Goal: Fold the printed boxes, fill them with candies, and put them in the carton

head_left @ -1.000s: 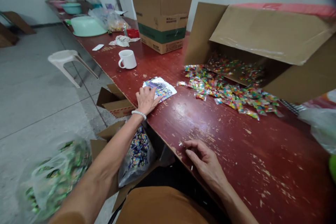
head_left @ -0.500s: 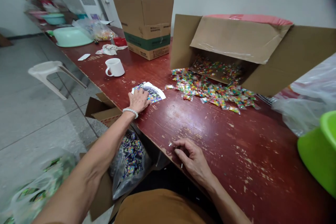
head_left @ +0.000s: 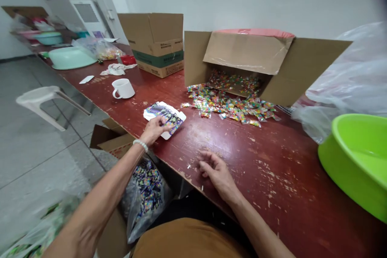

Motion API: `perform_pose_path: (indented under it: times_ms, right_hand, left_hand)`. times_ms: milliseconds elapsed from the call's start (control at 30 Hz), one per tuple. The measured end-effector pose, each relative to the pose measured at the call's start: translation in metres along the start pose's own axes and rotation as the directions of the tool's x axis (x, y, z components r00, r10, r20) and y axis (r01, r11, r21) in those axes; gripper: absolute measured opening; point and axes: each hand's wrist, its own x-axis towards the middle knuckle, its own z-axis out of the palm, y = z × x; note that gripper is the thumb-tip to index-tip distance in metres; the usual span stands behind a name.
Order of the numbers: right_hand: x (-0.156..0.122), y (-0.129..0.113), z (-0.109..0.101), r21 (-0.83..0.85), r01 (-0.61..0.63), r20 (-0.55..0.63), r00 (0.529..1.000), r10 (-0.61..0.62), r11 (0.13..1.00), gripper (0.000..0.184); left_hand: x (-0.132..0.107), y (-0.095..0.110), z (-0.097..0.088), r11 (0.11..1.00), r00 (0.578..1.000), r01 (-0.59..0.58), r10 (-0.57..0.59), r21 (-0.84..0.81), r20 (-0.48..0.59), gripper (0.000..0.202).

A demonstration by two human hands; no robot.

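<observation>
On the red table lies a small fanned stack of printed cards (head_left: 163, 109), purple and green with white edges. My left hand (head_left: 152, 131), a beaded bracelet at its wrist, pinches a printed card (head_left: 174, 123) at the near side of that stack. Its fingertips partly cover the print. My right hand (head_left: 217, 173) rests near the table's front edge, fingers loosely curled and apart, with nothing in them. Small wrapped candies (head_left: 223, 102), brightly coloured, spill toward the stack from a cardboard box (head_left: 242, 52) lying on its side.
A white mug (head_left: 123, 88) and another cardboard box (head_left: 157, 48) stand beyond the stack. A green basin (head_left: 341, 165) sits at the right. Below the table edge are a bag of dark printed packets (head_left: 148, 189) and an open carton (head_left: 116, 139). A white stool (head_left: 45, 96) stands left.
The camera view has shifted slightly. My left hand has drawn back from lying over the stack to its near side, and more of the cards show, spread out. My right hand's fingers have opened slightly.
</observation>
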Motion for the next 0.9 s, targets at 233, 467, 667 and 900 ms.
perform_pose_path:
  times_ms: [233, 467, 667, 900]
  right_hand:
    - [0.012, -0.034, 0.012, 0.233, 0.153, -0.078, 0.987, -0.138, 0.96, 0.03]
    - [-0.015, -0.044, 0.008, 0.263, -0.013, 0.205, 0.978, -0.043, 0.965, 0.029]
    - [-0.025, -0.051, 0.01, 0.299, -0.037, 0.284, 0.957, -0.052, 0.953, 0.048]
    - [-0.019, -0.043, 0.012, 0.292, -0.034, 0.129, 0.992, -0.004, 0.956, 0.03]
  left_hand:
    - [-0.116, 0.036, 0.033, 0.801, 0.862, 0.317, -0.02, -0.509, 0.506, 0.036]
    - [-0.14, 0.05, 0.044, 0.494, 0.571, 0.593, 0.299, -0.636, 0.764, 0.054]
    - [-0.139, 0.058, 0.049, 0.6, 0.692, 0.474, 0.199, -0.644, 0.694, 0.043]
    - [-0.139, 0.059, 0.058, 0.624, 0.802, 0.448, 0.036, -0.641, 0.596, 0.035]
